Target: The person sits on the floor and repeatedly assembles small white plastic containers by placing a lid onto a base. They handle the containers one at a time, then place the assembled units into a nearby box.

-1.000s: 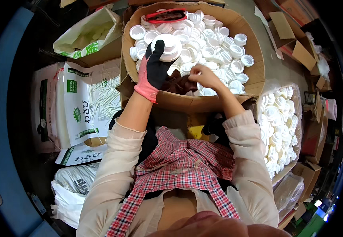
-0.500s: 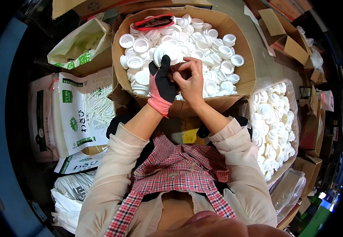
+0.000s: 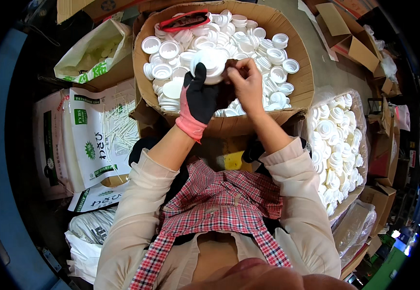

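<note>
White round piece in the fingers of the gloved left hand: thumb over its near edge, other fingers below, grip closed on it. Bare right hand just beside; fingertips pinched on dark brown cloth, which hangs between the hands. Under and beyond the fingers, many white caps in a cardboard box. Red pouch beyond left fingers. Well left of them, thin white sticks; well right, more white pieces.
</note>
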The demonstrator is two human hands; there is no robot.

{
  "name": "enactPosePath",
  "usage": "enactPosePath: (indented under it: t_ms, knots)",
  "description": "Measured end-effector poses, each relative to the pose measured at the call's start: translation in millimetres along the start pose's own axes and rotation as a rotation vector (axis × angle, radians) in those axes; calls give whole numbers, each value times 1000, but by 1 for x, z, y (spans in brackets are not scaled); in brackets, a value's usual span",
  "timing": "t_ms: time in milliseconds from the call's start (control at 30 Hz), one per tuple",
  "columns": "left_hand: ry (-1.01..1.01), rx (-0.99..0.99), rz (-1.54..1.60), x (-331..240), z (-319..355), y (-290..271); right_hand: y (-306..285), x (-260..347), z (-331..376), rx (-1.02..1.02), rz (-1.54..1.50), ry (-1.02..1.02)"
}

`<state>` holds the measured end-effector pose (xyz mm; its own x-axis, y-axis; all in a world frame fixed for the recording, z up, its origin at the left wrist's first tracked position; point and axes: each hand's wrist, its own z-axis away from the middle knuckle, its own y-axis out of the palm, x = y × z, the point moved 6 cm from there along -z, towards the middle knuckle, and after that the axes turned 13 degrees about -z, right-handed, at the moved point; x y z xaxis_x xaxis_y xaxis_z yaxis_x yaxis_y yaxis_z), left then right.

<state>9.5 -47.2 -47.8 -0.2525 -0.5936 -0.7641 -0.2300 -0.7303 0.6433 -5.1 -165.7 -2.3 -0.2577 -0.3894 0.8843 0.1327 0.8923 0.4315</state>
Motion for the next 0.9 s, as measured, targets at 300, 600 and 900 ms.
enactPosePath:
  t_ms: [300,600,900]
  knots:
    - [57,114,-300,-40,23,24,-75,-12,-31,204,599,147]
    - [113,272,-538,-45,29,53,-10,67,35,255,289,105]
    - [140,412,-742,-20,25,47,-147,144,143,-301,444,-91]
